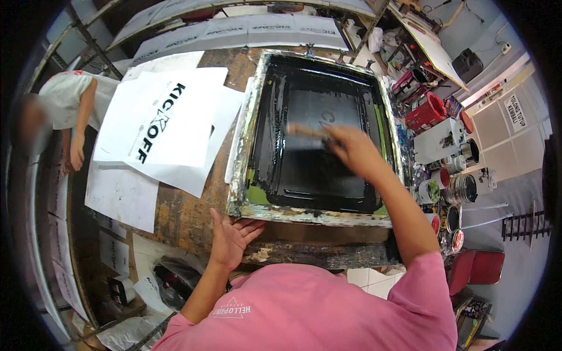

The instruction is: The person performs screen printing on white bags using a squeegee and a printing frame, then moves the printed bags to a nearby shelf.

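Screen frame lay flat, prob. steadied by your open, empty L hand at near left. Your R hand gripped the squeegee.

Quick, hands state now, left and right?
Left hand: open, palm up, at the near edge of the screen frame.
Right hand: closed, holding the wooden squeegee.

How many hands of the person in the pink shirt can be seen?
2: the left hand, open, at the near-left corner of the screen frame; the right hand, gripping a wooden squeegee over the inked mesh.
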`<move>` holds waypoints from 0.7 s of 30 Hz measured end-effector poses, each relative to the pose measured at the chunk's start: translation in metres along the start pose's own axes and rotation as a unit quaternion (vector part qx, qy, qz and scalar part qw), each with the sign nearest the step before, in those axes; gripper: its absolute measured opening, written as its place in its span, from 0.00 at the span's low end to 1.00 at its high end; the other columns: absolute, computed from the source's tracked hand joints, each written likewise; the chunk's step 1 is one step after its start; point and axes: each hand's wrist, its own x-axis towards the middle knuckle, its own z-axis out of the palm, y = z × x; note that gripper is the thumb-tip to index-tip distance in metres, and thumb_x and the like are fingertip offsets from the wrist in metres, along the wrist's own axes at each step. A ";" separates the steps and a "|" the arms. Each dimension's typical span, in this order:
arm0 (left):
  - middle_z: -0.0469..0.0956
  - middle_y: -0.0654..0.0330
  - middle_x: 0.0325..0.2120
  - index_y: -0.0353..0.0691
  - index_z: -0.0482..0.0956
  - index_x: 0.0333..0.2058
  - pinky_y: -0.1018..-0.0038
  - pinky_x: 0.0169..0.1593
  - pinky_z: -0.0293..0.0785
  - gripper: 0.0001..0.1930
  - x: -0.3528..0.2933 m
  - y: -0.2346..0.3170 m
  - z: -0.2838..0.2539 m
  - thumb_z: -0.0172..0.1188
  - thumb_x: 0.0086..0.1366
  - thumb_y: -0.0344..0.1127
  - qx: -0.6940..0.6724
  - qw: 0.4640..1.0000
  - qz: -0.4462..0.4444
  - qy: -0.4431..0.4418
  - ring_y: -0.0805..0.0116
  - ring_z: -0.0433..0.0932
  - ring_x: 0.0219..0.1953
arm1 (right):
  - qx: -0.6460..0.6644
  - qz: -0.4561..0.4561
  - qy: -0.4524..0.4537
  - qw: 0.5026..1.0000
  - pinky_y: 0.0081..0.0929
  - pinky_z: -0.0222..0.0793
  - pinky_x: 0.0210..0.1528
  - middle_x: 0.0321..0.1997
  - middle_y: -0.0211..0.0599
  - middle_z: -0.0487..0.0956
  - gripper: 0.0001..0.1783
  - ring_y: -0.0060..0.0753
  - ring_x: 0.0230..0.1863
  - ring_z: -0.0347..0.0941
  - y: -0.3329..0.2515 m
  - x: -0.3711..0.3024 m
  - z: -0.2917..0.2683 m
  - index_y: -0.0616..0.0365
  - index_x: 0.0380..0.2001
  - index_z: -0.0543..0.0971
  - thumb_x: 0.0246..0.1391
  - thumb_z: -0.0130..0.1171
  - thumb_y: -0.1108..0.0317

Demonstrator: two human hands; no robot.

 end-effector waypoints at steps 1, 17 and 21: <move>0.68 0.39 0.59 0.31 0.54 0.67 0.52 0.65 0.68 0.56 0.005 -0.004 -0.005 0.37 0.62 0.81 -0.005 1.000 -0.015 0.020 0.46 0.72 0.60 | -0.031 -0.014 0.044 0.998 0.47 0.72 0.50 0.46 0.45 0.79 0.21 0.54 0.50 0.75 0.031 0.026 0.014 0.52 0.54 0.77 0.56 0.60 0.67; 0.71 0.33 0.53 0.18 0.57 0.58 0.51 0.61 0.73 0.57 0.016 -0.024 -0.032 0.31 0.63 0.81 -0.027 0.994 -0.036 0.098 0.43 0.75 0.57 | -0.220 -0.012 0.132 0.966 0.45 0.75 0.37 0.33 0.38 0.79 0.20 0.47 0.39 0.79 0.120 0.145 0.086 0.50 0.36 0.80 0.56 0.61 0.45; 0.74 0.36 0.50 0.22 0.60 0.56 0.50 0.60 0.73 0.55 0.018 -0.021 -0.019 0.34 0.63 0.81 -0.039 0.991 -0.030 0.122 0.44 0.77 0.55 | -0.190 -0.011 0.130 0.973 0.43 0.75 0.36 0.35 0.36 0.77 0.18 0.46 0.39 0.77 0.072 0.081 0.090 0.50 0.36 0.79 0.52 0.66 0.49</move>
